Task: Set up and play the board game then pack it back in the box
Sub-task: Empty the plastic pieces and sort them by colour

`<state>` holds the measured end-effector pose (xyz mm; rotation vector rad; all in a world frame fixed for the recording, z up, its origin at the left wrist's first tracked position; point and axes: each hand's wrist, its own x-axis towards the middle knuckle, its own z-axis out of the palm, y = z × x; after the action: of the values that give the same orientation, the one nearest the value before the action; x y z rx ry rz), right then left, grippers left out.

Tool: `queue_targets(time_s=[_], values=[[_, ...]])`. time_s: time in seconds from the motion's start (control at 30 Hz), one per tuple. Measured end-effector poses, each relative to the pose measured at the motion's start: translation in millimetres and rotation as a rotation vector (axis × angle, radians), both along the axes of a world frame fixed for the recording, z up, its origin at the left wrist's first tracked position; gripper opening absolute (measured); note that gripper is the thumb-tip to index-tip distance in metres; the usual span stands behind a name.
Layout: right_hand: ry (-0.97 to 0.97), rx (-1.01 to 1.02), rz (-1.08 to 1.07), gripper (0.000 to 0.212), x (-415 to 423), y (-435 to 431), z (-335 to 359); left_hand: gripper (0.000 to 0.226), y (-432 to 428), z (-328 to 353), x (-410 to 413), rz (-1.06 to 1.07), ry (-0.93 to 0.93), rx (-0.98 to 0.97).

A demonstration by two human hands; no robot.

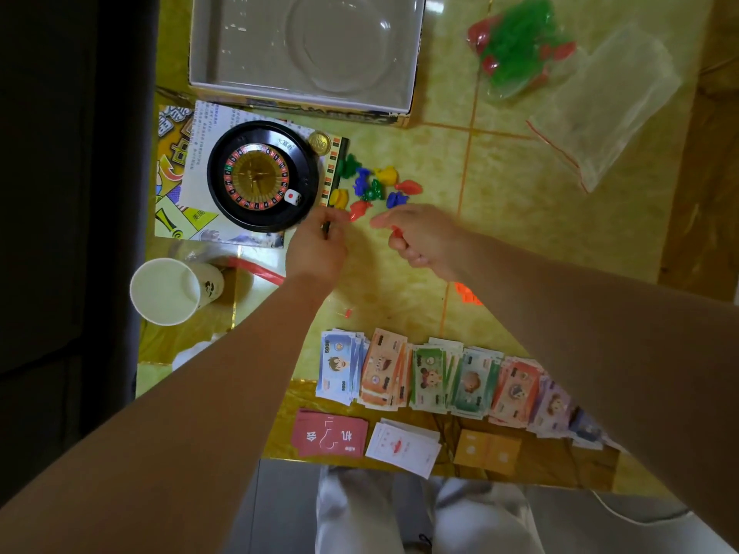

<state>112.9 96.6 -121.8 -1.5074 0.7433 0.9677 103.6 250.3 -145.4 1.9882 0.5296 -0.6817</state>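
right fingers curled — seemingly gripping red piece

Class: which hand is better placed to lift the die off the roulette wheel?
Left, probably. The left hand sits beside the wheel, near the die; the right hand is farther off and grips a red piece. The left pinches a small dark thing, though.

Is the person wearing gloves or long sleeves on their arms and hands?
No gloves: the left hand and the right hand are both bare. The left arm and the right arm are bare too, with no sleeve, watch or bracelet showing. No ring shows either.
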Motion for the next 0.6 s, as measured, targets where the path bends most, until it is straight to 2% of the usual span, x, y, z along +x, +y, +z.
queue_targets(time_s=[0.07, 0.2, 0.33, 0.47, 0.6], values=[[-0.038, -0.095, 0.05, 0.029, -2.1, -5.8, -4.7, 0.015, -5.3, 1.9, -2.1, -0.045, 0.011, 0.043], [-0.155, -0.277, 0.27, 0.031, -16.3, -14.7, -8.1, 0.021, -11.8, 14.0, -17.0, -0.294, -0.024, 0.257], [-0.324, -0.442, 0.512, 0.026, -36.2, -15.0, -9.2, 0.022, -18.6, 13.9, -33.7, -0.469, -0.101, 0.338], [-0.487, -0.554, 0.614, 0.012, -46.7, -11.0, -11.9, 0.02, -28.5, 7.3, -43.2, -0.542, -0.205, 0.407], [-0.634, -0.648, 0.595, 0.011, -54.0, -6.5, -24.4, 0.019, -35.2, -4.5, -46.9, -0.535, -0.358, 0.427]])
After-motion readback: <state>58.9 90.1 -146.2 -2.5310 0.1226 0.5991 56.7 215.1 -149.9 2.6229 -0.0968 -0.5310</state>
